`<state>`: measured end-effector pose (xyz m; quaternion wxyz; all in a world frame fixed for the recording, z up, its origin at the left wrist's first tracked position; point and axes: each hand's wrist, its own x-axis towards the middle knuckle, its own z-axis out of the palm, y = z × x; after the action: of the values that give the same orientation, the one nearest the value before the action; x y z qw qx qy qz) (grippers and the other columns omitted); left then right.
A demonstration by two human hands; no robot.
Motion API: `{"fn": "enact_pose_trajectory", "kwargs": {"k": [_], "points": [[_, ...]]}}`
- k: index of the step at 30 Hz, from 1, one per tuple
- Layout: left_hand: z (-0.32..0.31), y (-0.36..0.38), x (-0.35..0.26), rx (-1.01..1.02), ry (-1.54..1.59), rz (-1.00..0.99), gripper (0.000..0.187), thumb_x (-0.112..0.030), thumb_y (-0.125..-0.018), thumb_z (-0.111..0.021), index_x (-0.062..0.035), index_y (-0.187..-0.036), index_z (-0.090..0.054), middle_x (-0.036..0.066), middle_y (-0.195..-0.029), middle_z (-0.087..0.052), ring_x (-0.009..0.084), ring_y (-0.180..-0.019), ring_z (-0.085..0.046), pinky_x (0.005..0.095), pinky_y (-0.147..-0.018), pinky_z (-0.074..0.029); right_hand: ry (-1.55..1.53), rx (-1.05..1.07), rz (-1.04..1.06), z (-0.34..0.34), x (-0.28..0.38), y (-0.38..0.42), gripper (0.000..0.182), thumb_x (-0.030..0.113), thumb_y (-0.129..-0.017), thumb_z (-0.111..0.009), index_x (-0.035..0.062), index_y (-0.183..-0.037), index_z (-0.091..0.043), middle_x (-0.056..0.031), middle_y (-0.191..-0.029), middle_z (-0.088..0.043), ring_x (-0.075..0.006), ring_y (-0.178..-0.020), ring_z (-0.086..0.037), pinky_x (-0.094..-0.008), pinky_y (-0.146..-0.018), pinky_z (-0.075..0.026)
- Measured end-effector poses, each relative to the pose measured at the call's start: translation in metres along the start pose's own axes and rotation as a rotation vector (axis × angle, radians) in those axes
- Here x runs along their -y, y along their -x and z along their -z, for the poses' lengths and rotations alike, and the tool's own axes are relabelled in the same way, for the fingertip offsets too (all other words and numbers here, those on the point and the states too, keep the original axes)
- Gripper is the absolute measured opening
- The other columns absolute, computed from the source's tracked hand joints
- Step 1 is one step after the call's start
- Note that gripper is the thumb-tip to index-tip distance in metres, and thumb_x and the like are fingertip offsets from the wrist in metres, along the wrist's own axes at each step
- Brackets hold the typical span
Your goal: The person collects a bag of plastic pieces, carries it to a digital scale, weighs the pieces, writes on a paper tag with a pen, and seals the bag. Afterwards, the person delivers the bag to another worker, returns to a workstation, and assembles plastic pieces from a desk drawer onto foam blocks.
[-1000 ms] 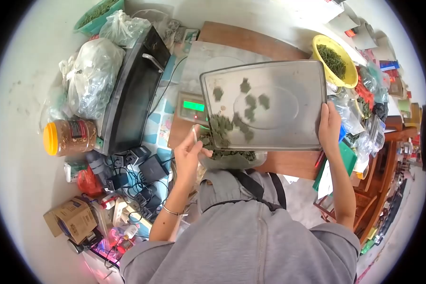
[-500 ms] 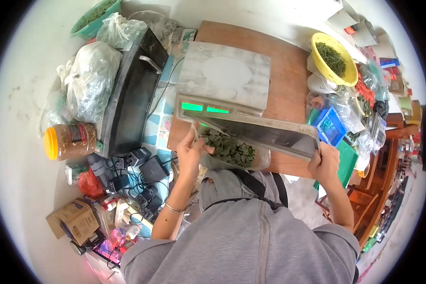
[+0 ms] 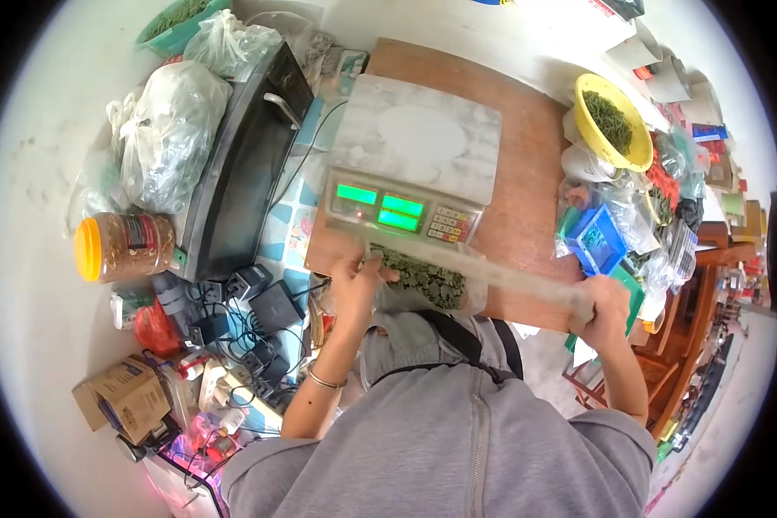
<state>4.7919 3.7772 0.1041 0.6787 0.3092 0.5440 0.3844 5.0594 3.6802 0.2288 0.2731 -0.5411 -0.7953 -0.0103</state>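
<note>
My right hand [image 3: 606,304] is closed round the right end of a metal tray [image 3: 511,278], which is seen nearly edge-on and blurred. Its left part reaches over a clear plastic bag [image 3: 475,298] holding dark green leaves [image 3: 423,281], close in front of my body. My left hand [image 3: 354,276] pinches the left edge of the bag, near the tray's far end. Just beyond the tray stands a digital scale [image 3: 421,138] with lit green displays and a marbled top, on a brown wooden table [image 3: 531,155].
A yellow basin of greens [image 3: 641,142] and a blue basket [image 3: 600,240] lie to the right. On the left are a black oven-like box [image 3: 250,164], stuffed plastic bags [image 3: 168,134], a yellow-lidded jar [image 3: 138,248], tangled cables with adapters [image 3: 276,312] and an open cardboard box [image 3: 134,401].
The tray has tilted from showing its dark inner face to nearly edge-on, uncovering the scale's displays and keypad. My right hand has shifted slightly right and down. My left hand still grips the bag.
</note>
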Motion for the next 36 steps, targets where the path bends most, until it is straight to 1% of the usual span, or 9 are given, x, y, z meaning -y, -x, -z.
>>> {"fn": "enact_pose_trajectory", "kwargs": {"k": [7, 10, 12, 18, 24, 27, 30, 32, 36], "points": [[-0.003, -0.006, 0.001, 0.048, -0.101, 0.003, 0.026, -0.006, -0.081, -0.047, 0.0064, -0.102, -0.053, 0.011, -0.071, -0.062, 0.0113, -0.055, -0.056, 0.0212, -0.050, -0.040, 0.323, -0.213, -0.175, -0.008, -0.015, -0.003, 0.018, -0.006, -0.068, -0.050, 0.0008, -0.083, -0.054, -0.0085, -0.059, -0.048, -0.0258, -0.047, -0.045, -0.0349, -0.045, -0.035], [-0.006, -0.003, -0.004, 0.125, 0.004, -0.006, 0.036, -0.004, -0.082, -0.048, 0.0075, -0.116, -0.044, 0.015, -0.107, -0.054, 0.0140, -0.059, -0.058, 0.0231, -0.057, -0.046, 0.163, -0.346, -0.667, -0.031, -0.034, -0.027, 0.007, 0.005, -0.084, -0.048, 0.0001, -0.085, -0.053, -0.0102, -0.059, -0.048, -0.0220, -0.050, -0.044, -0.0310, -0.049, -0.036], [-0.001, -0.006, -0.001, 0.152, -0.050, 0.006, 0.037, -0.005, -0.082, -0.049, 0.0069, -0.116, -0.043, 0.015, -0.107, -0.055, 0.0146, -0.060, -0.059, 0.0239, -0.057, -0.047, -0.012, -0.381, -0.780, -0.052, -0.055, -0.042, 0.014, 0.010, -0.088, -0.044, -0.0012, -0.085, -0.051, -0.0133, -0.060, -0.048, -0.0215, -0.053, -0.045, -0.0309, -0.052, -0.036], [-0.007, -0.001, 0.017, 0.280, -0.135, 0.110, 0.034, -0.011, -0.082, -0.056, 0.0071, -0.109, -0.050, 0.013, -0.096, -0.059, 0.0161, -0.069, -0.061, 0.0247, -0.062, -0.049, -0.137, -0.429, -0.944, -0.149, -0.121, -0.056, 0.033, 0.021, -0.087, -0.041, -0.0064, -0.075, -0.053, -0.0258, -0.073, -0.055, -0.0397, -0.070, -0.054, -0.0434, -0.063, -0.039], [-0.020, 0.005, 0.048, 0.528, -0.357, 0.087, 0.038, -0.016, -0.079, -0.062, 0.0061, -0.109, -0.051, 0.010, -0.098, -0.060, 0.0119, -0.088, -0.056, 0.0239, -0.078, -0.044, -0.190, -0.499, -0.945, -0.222, -0.141, -0.055, 0.033, 0.020, -0.084, -0.041, -0.0064, -0.067, -0.052, -0.0252, -0.064, -0.052, -0.0339, -0.057, -0.050, -0.0420, -0.056, -0.038], [-0.026, 0.005, 0.052, 0.592, -0.350, 0.154, 0.042, -0.015, -0.078, -0.063, 0.0063, -0.111, -0.049, 0.008, -0.101, -0.059, 0.0117, -0.092, -0.054, 0.0248, -0.082, -0.042, -0.361, -0.403, -0.997, -0.231, -0.136, -0.055, 0.035, 0.019, -0.086, -0.041, -0.0051, -0.064, -0.054, -0.0258, -0.065, -0.054, -0.0409, -0.065, -0.055, -0.0470, -0.056, -0.041], [-0.041, 0.010, 0.028, 0.658, -0.221, 0.310, 0.041, -0.007, -0.079, -0.060, 0.0051, -0.116, -0.045, 0.011, -0.100, -0.059, 0.0148, -0.092, -0.056, 0.0257, -0.082, -0.043, -0.123, -0.460, -0.990, -0.246, -0.133, -0.057, 0.031, 0.014, -0.082, -0.043, -0.0038, -0.061, -0.056, -0.0242, -0.062, -0.054, -0.0380, -0.061, -0.057, -0.0459, -0.055, -0.045], [-0.044, 0.011, 0.024, 0.644, -0.247, 0.374, 0.038, -0.005, -0.080, -0.058, 0.0057, -0.115, -0.045, 0.012, -0.093, -0.061, 0.0168, -0.088, -0.058, 0.0260, -0.080, -0.043, -0.055, -0.150, -0.956, -0.253, -0.143, -0.054, 0.027, 0.015, -0.084, -0.042, -0.0030, -0.068, -0.053, -0.0268, -0.069, -0.054, -0.0424, -0.067, -0.054, -0.0471, -0.061, -0.044], [-0.055, 0.027, 0.008, 0.649, -0.296, 0.340, 0.032, -0.005, -0.081, -0.055, 0.0072, -0.109, -0.047, 0.010, -0.077, -0.061, 0.0198, -0.081, -0.059, 0.0292, -0.080, -0.043, -0.323, -0.373, -1.205, -0.225, -0.118, -0.055, 0.025, 0.020, -0.082, -0.045, -0.0018, -0.072, -0.054, -0.0251, -0.073, -0.056, -0.0416, -0.068, -0.055, -0.0469, -0.062, -0.044]]}}
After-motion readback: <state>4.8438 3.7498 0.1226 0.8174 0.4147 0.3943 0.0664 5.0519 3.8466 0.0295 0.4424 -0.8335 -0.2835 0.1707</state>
